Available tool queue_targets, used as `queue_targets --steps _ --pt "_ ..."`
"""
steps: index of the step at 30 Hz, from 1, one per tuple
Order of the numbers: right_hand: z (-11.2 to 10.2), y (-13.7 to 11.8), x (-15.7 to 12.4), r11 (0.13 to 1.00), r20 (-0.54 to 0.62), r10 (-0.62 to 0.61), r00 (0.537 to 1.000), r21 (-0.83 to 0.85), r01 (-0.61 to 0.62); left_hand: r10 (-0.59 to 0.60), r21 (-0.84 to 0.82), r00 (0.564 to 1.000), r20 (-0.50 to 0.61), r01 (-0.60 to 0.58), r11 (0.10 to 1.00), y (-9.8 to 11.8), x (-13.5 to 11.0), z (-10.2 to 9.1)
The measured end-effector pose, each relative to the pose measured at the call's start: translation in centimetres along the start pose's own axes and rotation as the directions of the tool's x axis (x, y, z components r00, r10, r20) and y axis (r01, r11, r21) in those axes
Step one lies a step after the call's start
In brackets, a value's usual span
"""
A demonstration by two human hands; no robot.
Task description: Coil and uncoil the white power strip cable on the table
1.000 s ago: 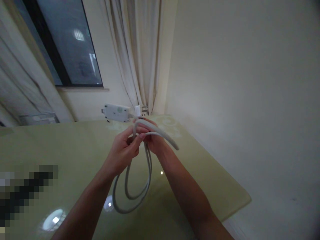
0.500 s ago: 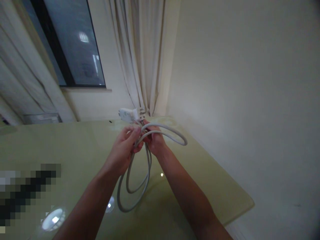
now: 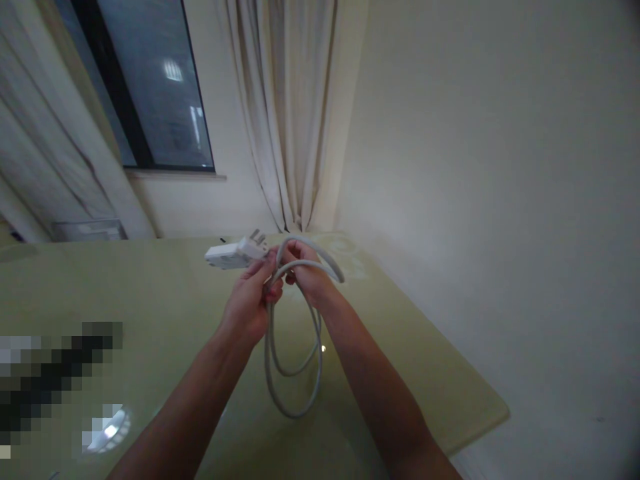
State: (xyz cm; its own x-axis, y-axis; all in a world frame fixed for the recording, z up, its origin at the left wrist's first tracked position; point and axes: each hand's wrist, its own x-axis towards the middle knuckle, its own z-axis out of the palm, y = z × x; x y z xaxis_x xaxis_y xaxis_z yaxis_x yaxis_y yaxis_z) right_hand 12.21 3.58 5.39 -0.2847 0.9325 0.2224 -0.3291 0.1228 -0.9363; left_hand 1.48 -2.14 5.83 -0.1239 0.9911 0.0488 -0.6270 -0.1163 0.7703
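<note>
A looped pale grey power cord point(image 3: 293, 415) hangs between my two hands over the table. My left hand point(image 3: 253, 297) is closed on the gathered loops, thumb on top. My right hand point(image 3: 305, 267) is closed on the cord just beside it, its fingers partly hidden behind the loops. One loop sticks out to the right across my right wrist, and longer loops hang below. Beyond my left fingers is a white power strip point(image 3: 225, 255), with a plug point(image 3: 256, 243) at its right end, prongs pointing up.
The glossy yellow-green table point(image 3: 150, 287) spreads under my hands, its right edge along a pale wall point(image 3: 475, 167). Curtains point(image 3: 295, 120) and a dark window point(image 3: 155, 80) stand behind. A small black object point(image 3: 223, 240) lies at the table's far edge. A pixelated patch covers the lower left.
The power strip and plug have swung left and down, and the prongs now point up. The hanging loops have shifted right, while the side loop reaches less far right.
</note>
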Motion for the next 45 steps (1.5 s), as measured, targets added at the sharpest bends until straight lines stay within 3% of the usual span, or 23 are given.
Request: queue_targets --steps 5,8,10,13,16,18,20,21,22,23,25,26,28,30,32,35,37,39,41,43,45 --pt "-0.8 -1.8 -0.9 0.990 0.210 -0.094 0.973 0.123 0.069 0.167 0.046 0.976 -0.142 -0.162 0.986 1.1 0.7 -0.8" --pt "-2.0 -3.5 -1.6 0.967 0.239 -0.226 0.944 0.169 0.189 0.240 0.134 0.958 -0.158 -0.220 0.966 1.7 1.4 -1.7" --pt "-2.8 -3.9 -1.4 0.953 0.158 -0.300 0.941 0.091 0.289 0.257 0.202 0.954 -0.156 -0.224 0.954 2.1 1.8 -2.3" --pt "-4.0 -3.6 -0.2 0.920 -0.087 -0.390 0.917 -0.072 0.384 0.225 0.290 0.968 -0.110 -0.185 0.939 2.9 1.8 -3.1" --pt "-6.1 -3.0 1.4 0.908 -0.360 -0.416 0.835 -0.109 0.405 0.101 0.436 0.995 -0.004 -0.090 0.895 3.9 1.5 -3.9" --pt "-8.4 -2.9 2.0 0.902 -0.510 -0.417 0.752 -0.126 0.414 0.010 0.534 0.999 0.034 -0.026 0.845 4.6 1.3 -4.6" --pt "-11.2 -2.8 2.0 0.905 -0.605 -0.414 0.680 -0.194 0.378 -0.015 0.597 1.000 0.025 -0.003 0.802 5.2 1.5 -5.5" --pt "-12.6 -2.6 1.7 0.910 -0.609 -0.415 0.675 -0.276 0.310 0.005 0.615 1.000 0.013 -0.012 0.788 5.5 1.6 -5.8" --pt "-13.8 -2.4 1.3 0.898 -0.556 -0.399 0.729 -0.397 0.189 0.041 0.624 0.999 0.006 -0.036 0.780 5.8 1.7 -6.1" --pt "-14.8 -2.2 0.7 0.860 -0.461 -0.332 0.823 -0.507 0.063 0.079 0.626 0.997 0.012 -0.069 0.777 5.9 1.7 -6.1" --pt "-15.8 -2.0 -0.8 0.788 -0.347 -0.212 0.914 -0.614 -0.050 0.139 0.606 0.989 0.059 -0.146 0.782 6.1 1.7 -5.9" --pt "-15.8 -2.2 -1.6 0.728 -0.296 -0.181 0.938 -0.681 -0.074 0.154 0.594 0.984 0.093 -0.179 0.784 6.0 1.6 -5.5" --pt "-14.6 -3.1 -3.1 0.565 -0.192 -0.205 0.960 -0.824 -0.044 0.160 0.585 0.974 0.159 -0.224 0.780 5.6 1.2 -4.7" --pt "-12.0 -4.6 -4.1 0.398 -0.009 -0.252 0.968 -0.912 0.095 0.146 0.595 0.967 0.208 -0.244 0.766 4.9 0.8 -3.8" --pt "-8.8 -6.1 -4.3 0.353 0.251 -0.232 0.940 -0.879 0.322 0.120 0.594 0.960 0.252 -0.252 0.764 4.1 0.3 -3.1" --pt "-4.3 -7.1 -3.3 0.429 0.470 -0.120 0.874 -0.769 0.473 0.093 0.536 0.938 0.335 -0.271 0.799 3.4 -0.3 -2.4" --pt "-2.6 -6.8 -2.5 0.610 0.583 0.088 0.808 -0.672 0.419 0.111 0.456 0.912 0.395 -0.299 0.838 3.5 -0.7 -1.9" --pt "-1.9 -6.4 -2.0 0.785 0.635 0.206 0.745 -0.562 0.262 0.157 0.347 0.881 0.446 -0.332 0.877 4.0 -1.1 -1.5" --pt "-1.9 -6.2 -2.1 0.872 0.616 0.235 0.752 -0.475 0.116 0.206 0.248 0.855 0.477 -0.356 0.901 4.6 -1.3 -1.3" --pt "-2.1 -6.5 -2.4 0.895 0.545 0.243 0.802 -0.445 0.031 0.237 0.218 0.841 0.486 -0.379 0.899 5.0 -1.4 -1.3" --pt "-2.3 -7.4 -2.5 0.892 0.459 0.250 0.853 -0.452 -0.018 0.219 0.289 0.849 0.481 -0.389 0.875 4.9 -1.0 -1.7"
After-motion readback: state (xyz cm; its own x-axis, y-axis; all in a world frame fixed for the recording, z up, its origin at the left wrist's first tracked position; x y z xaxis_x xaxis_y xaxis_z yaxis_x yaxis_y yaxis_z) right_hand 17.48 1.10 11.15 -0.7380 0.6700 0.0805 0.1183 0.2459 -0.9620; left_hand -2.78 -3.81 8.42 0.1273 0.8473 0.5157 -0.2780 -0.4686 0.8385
